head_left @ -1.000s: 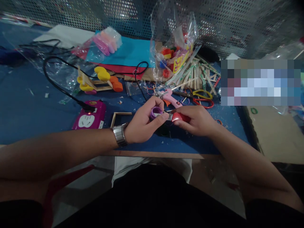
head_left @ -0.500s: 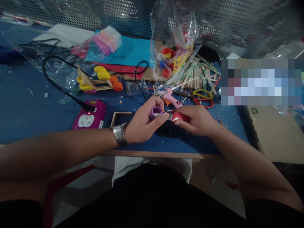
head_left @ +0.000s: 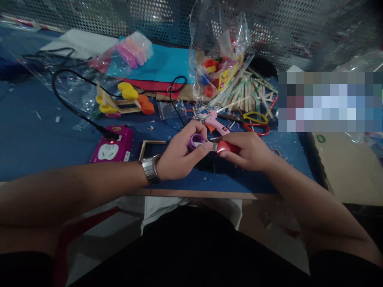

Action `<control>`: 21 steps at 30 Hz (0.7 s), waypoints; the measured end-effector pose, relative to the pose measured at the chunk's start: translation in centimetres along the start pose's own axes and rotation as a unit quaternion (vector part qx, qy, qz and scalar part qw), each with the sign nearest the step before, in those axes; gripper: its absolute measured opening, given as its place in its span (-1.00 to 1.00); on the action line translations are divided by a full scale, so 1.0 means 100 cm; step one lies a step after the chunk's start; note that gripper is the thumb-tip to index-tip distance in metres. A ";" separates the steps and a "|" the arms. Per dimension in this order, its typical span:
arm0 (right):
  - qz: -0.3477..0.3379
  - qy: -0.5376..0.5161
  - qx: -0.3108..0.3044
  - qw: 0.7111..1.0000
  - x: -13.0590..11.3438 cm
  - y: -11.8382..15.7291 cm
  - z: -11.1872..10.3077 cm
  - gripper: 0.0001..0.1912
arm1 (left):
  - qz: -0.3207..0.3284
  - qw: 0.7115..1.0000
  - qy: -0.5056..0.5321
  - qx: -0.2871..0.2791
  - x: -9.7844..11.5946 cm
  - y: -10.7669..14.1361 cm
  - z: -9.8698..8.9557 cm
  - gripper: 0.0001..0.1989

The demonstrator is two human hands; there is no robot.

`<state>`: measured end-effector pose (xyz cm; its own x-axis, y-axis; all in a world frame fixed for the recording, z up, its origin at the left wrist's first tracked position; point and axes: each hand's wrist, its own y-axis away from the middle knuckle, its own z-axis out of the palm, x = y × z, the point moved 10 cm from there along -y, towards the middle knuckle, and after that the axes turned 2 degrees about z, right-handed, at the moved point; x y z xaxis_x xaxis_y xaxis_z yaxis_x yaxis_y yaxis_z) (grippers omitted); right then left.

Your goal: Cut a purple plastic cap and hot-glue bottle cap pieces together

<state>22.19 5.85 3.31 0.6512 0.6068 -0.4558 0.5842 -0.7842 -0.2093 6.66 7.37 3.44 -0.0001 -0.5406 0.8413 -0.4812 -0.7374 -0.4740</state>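
The left hand [head_left: 181,156] grasps a purple ring [head_left: 191,142] between thumb and curled fingers, its opening showing on the side away from the palm's heel. The right hand [head_left: 251,150] is closed around a red tool [head_left: 228,148], thumb along the near side. The tool's long axis runs roughly sideways, from the right palm across toward the left thumb, with a metal strip [head_left: 214,147] at its left end. The strip bridges the gap between the hands and reaches the left thumb tip. The ring therefore lies just left of the tool's metal end, roughly in line with it and nearer the left hand, which holds it. The thumb covers the meeting place, so I cannot tell whether metal and ring touch.

Just beyond the grip lies a pink glue gun [head_left: 218,124], partly hidden by the left hand, its handle slanting back toward the right hand. Scissors [head_left: 241,119] lie beyond the right hand, handles to the right. Left of the grip, near the watch [head_left: 150,170], is a wooden frame [head_left: 143,150]; farther left stands a purple socket box [head_left: 123,140]. Well beyond the right hand, thin sticks [head_left: 243,93] lie heaped beside a clear bag [head_left: 223,77] of coloured pieces.
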 end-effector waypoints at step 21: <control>-0.008 -0.008 -0.003 1.000 -0.003 -0.001 -0.001 -0.39 | 0.007 1.000 -0.015 -0.001 0.002 0.000 -0.001 -0.81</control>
<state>22.00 5.76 3.51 0.6341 0.6168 -0.4664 0.5968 -0.7739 -0.2120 6.59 7.32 3.67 0.0194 -0.5621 0.8268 -0.4836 -0.7291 -0.4843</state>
